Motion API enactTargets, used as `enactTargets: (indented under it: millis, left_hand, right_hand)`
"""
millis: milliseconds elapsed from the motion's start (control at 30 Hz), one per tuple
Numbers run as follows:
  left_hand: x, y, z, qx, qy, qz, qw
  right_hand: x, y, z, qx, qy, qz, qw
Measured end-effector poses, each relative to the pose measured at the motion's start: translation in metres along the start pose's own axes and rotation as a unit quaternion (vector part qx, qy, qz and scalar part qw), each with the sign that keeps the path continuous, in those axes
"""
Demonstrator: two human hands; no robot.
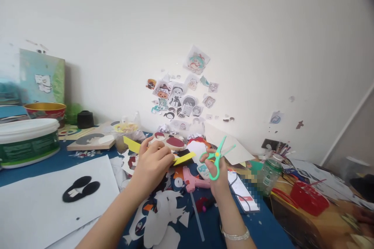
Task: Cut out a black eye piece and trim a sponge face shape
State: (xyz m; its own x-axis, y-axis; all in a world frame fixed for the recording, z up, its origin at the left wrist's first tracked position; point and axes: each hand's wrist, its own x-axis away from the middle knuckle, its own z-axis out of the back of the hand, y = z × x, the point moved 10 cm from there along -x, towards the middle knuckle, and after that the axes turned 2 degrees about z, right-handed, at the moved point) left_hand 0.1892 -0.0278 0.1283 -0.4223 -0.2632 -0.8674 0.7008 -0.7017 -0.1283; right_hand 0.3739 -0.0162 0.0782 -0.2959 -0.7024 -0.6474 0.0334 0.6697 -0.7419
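Note:
My left hand (156, 160) is closed around a yellow strip (185, 158), whose ends stick out on both sides of the fingers. In my right hand (217, 173) is a pair of green scissors (217, 155), fingers through the handles and blades spread apart, pointing up. The blades are clear of the strip. Below and between the hands lies a pink glue gun (191, 181), with a translucent glue stick (197, 218) in front of it. White paper cut-outs (157, 221) are heaped under my left forearm.
At left lies a white sheet (32, 202) with black oval pieces (82, 188), near a white-lidded tub (27, 144). To the right are a phone (244, 192), a green-labelled bottle (270, 175) and a red container (309, 197). Stickers (178, 95) cover part of the wall.

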Motion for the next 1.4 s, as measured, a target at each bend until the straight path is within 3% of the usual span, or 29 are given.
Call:
enactTargets:
  millis: [100,200,300,400,500,633,767,900,1067,1133,1233,1400]
  left_hand:
    - [0.003,-0.001,0.009,-0.026,0.036,0.002,0.999]
    - [0.004,-0.01,0.012,-0.009,0.053,0.027,0.998]
    - [0.001,-0.023,0.012,0.021,0.032,0.051,0.998]
    - [-0.001,-0.034,0.014,0.021,0.002,0.049,0.999]
    - [-0.003,-0.035,0.013,0.023,-0.033,0.03,0.999]
    - [-0.009,-0.019,-0.001,0.036,-0.109,-0.025,0.993]
    - [-0.023,-0.004,-0.015,0.055,-0.181,-0.053,0.98]
    - [-0.037,0.004,-0.027,0.069,-0.266,-0.069,0.959]
    - [-0.043,0.011,-0.032,0.086,-0.343,-0.105,0.929]
    - [-0.044,0.009,-0.035,0.074,-0.371,-0.103,0.92]
    - [-0.044,0.012,-0.042,0.055,-0.391,-0.101,0.913]
    - [-0.045,0.034,-0.056,0.058,-0.39,-0.137,0.909]
  right_hand:
    - [0.005,0.001,-0.02,-0.027,-0.092,-0.029,0.995]
    - [0.013,0.01,-0.04,0.06,-0.201,-0.061,0.976]
    - [0.007,0.004,-0.032,0.26,-0.182,0.031,0.948]
    - [0.002,-0.009,-0.027,0.406,-0.16,0.152,0.887]
    - [0.005,-0.007,-0.034,0.459,-0.205,0.171,0.848]
    - [0.015,-0.01,-0.05,0.465,-0.261,0.168,0.829]
    - [0.024,-0.01,-0.06,0.427,-0.308,0.156,0.836]
    - [0.026,0.0,-0.056,0.401,-0.335,0.107,0.846]
    - [0.021,0.011,-0.042,0.293,-0.346,-0.02,0.891]
    - [0.016,0.011,-0.034,0.233,-0.317,-0.059,0.917]
    - [0.007,0.006,-0.024,0.137,-0.235,-0.059,0.961]
    - [0.006,0.021,-0.026,0.106,-0.143,-0.07,0.982]
